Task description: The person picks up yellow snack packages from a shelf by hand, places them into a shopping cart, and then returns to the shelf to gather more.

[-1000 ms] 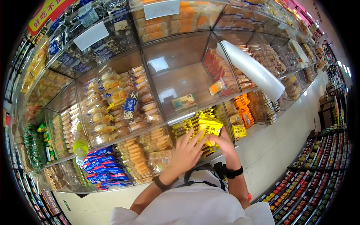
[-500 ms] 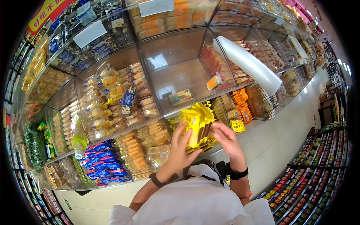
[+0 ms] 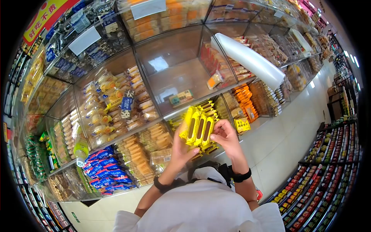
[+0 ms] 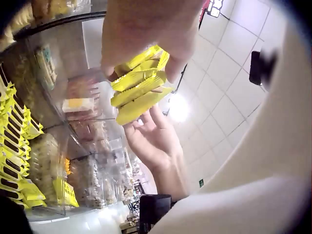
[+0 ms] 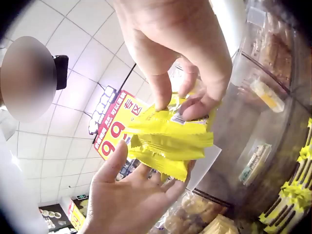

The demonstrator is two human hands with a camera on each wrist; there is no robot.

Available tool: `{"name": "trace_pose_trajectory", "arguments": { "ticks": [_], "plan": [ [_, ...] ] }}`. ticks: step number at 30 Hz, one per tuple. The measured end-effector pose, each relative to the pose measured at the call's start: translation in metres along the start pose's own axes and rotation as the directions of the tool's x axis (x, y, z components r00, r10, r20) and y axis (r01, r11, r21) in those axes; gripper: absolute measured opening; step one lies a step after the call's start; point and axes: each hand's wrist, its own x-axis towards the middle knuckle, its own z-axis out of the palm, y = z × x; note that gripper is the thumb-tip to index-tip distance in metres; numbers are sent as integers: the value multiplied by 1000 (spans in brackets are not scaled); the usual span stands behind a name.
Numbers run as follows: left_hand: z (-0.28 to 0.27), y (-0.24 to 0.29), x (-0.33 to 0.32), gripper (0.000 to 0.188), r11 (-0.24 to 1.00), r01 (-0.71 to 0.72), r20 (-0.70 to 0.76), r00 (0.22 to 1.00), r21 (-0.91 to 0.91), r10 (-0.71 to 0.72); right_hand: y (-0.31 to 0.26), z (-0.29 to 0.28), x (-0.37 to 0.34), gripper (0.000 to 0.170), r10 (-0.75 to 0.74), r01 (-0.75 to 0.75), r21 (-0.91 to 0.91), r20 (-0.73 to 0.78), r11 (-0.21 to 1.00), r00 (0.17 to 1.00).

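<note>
Several yellow snack packets (image 3: 199, 129), each with a dark brown bar showing on its face, form a stack between the two hands, over the bin of like packets (image 3: 206, 105). The left hand (image 3: 181, 149) grips the stack from its left side, thumb along the near edge; in the left wrist view the crimped packet ends (image 4: 139, 92) stick out below that hand. At the stack's other side, the right hand (image 3: 228, 141) pinches a packet between thumb and fingers. From the right wrist view, the right fingertips (image 5: 195, 111) press on a packet, with the left palm (image 5: 129, 202) beneath.
Clear-walled bins of wrapped snacks surround the hands. Blue packets (image 3: 106, 170) and tan biscuits (image 3: 135, 158) lie to the left, orange packets (image 3: 246, 101) to the right. A white plastic roll (image 3: 249, 60) lies across the upper bins. A green-capped bottle (image 3: 80, 150) stands at the left.
The stack turned from its printed side to show the brown bars and now sits in a neater row. The right hand came away to the right, then closed in on the stack's edge again.
</note>
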Motion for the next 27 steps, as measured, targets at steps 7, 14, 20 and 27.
{"name": "trace_pose_trajectory", "arguments": {
  "ticks": [7, 14, 20, 27],
  "plan": [
    [-5, -4, -7, 66, 971, 112, -30, 992, -209, -121, 5, 5, 2, 72, 102, -101, 9, -99, 995, 990],
    [-16, -8, -5, 44, 968, 194, -143, 966, -162, -217, -2, 6, -4, 55, 401, -439, 365, 177, 821, 899],
    [-23, 6, 4, 31, 972, 195, -326, 918, -130, -227, 31, -10, -2, 46, 306, -318, 535, 114, 783, 945],
    [-27, 19, 9, 37, 856, 200, -303, 877, -477, -374, 44, -28, 2, 41, 201, -282, 790, 204, 544, 958]
  ]
}}
